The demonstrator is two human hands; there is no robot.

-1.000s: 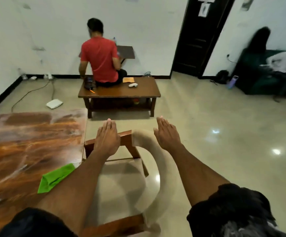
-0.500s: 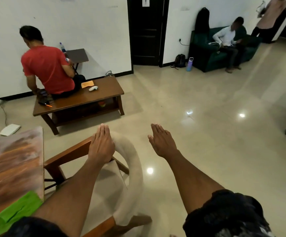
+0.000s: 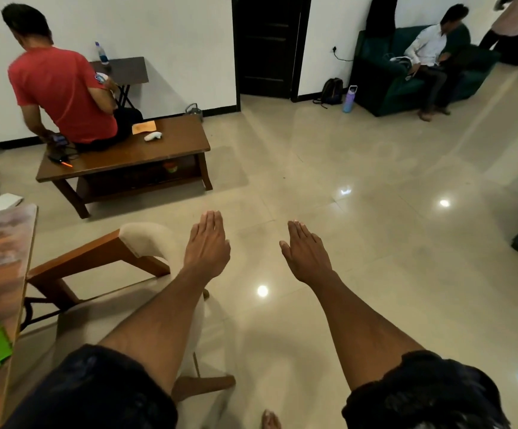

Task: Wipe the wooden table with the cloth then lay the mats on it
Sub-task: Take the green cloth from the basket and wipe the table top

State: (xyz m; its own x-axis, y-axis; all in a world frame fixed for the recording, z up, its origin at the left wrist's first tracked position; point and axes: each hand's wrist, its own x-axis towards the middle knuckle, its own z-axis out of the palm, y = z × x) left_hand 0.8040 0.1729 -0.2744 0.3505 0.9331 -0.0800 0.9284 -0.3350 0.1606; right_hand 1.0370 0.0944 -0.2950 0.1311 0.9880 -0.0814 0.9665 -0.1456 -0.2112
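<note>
Dim room, floor glare, edges warped

Before me: a cushioned wooden chair (image 3: 146,243); a low coffee table (image 3: 146,153) with a person in a red shirt (image 3: 62,91) seated on it; a dark door (image 3: 267,44); a green sofa (image 3: 384,85); a purple bottle (image 3: 349,99) on the floor.

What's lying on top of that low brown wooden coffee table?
On the low brown wooden coffee table: an orange paper, a small white object, an orange pen, and a seated person in red, who hides part of it.
</note>
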